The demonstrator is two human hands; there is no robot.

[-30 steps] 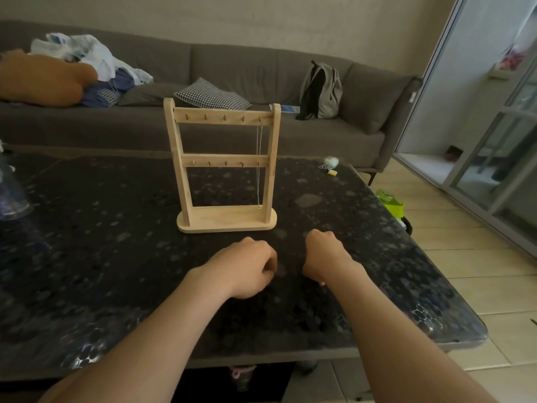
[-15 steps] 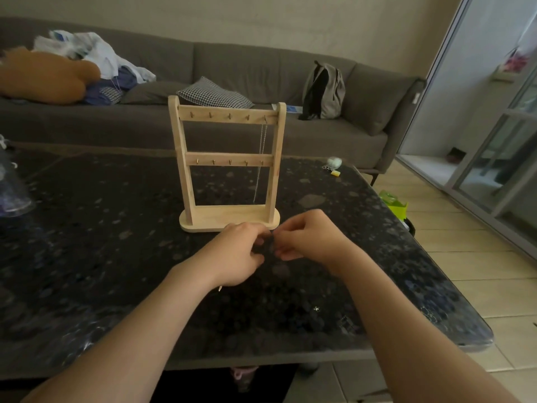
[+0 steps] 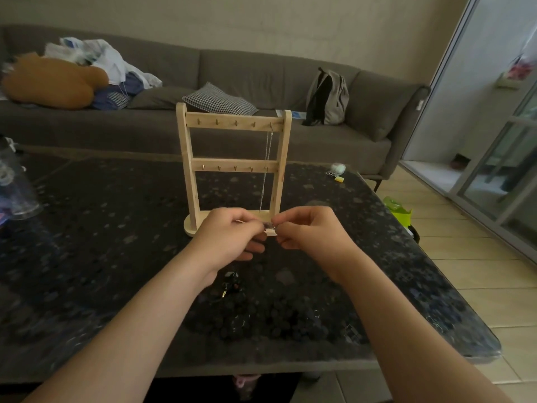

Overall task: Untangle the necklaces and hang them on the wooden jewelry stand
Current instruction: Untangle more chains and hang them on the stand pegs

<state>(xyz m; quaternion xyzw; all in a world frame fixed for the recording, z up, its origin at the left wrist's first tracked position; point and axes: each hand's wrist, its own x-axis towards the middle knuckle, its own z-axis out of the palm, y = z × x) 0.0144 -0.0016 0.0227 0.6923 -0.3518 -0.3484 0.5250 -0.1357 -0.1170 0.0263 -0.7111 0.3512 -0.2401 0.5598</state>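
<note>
The wooden jewelry stand (image 3: 232, 125) stands upright on the dark table, with two rows of small pegs. One thin silver necklace (image 3: 266, 170) hangs from the top row's rightmost peg down to the base. In front of the stand's base, my left hand (image 3: 229, 237) and my right hand (image 3: 311, 231) are raised close together. Both pinch a small dark tangle of chain (image 3: 269, 226) between their fingertips. Below the left wrist dangles a dark beaded piece with a gold clasp (image 3: 231, 285), close to the tabletop.
The dark speckled table (image 3: 87, 228) ends at a rounded right edge. A clear plastic container (image 3: 14, 187) sits at its far left, and small keychain items (image 3: 337, 171) lie at its far right corner. A grey sofa (image 3: 261, 82) with clothes, cushion and backpack stands behind.
Both hands rose from the tabletop and came together in front of the stand's base, lifting the tangled chain between their fingertips. The view tilted down slightly.
</note>
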